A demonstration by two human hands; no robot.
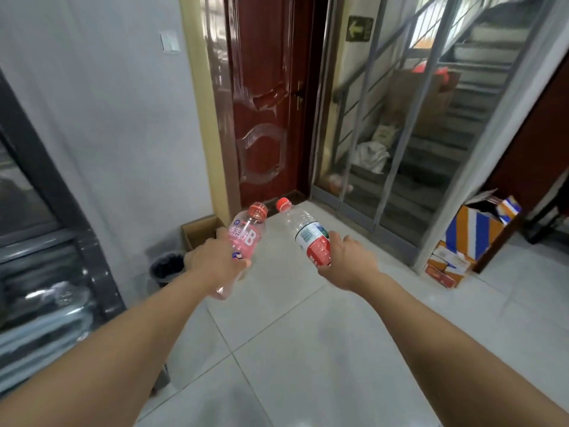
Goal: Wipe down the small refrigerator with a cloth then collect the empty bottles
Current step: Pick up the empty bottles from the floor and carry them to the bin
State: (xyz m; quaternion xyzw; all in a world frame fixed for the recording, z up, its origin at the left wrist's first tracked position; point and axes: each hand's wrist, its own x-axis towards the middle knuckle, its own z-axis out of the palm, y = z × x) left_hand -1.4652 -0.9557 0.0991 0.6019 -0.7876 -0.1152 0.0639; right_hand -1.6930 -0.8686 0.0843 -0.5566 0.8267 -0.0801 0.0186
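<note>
While both arms are stretched fwd over the pale tiled floor (308,349), one bottle is held per hand.

Item 1: left hand (215,260), fingers curled round the lower body of a pink bottle (246,238). Clear plastic w/ pink tint, large "B" on label, pink-red cap on, neck tilted up and to the right. Base seen below the hand.

Item 2: right hand (348,263), fingers wrapped round the lower part of a clear bottle (308,232). Red-and-white label, red cap on, neck tilted up and to the left. Appears empty. Caps of items 1 and 2 are near each other, not touching.

Item 3: black waste bin (166,268) w/ dark liner, on floor by the white wall, just left of the left hand as seen.

Item 4: open cardboard box (200,229), on floor beyond the bin, beside the door frame.

Item 5: dark glass-fronted cabinet (46,257), far left edge; blurred, contents cannot be told.

Item 6: red-brown door (264,103), closed, reflective film on surface. Light switch (169,41) on wall to its left.

Item 7: glass partition w/ metal frame (385,134), right of door; stairs and piled cardboard seen behind it.

Item 8: orange, blue and white cartons (468,238), stacked on floor at right, by the partition's end post.
</note>
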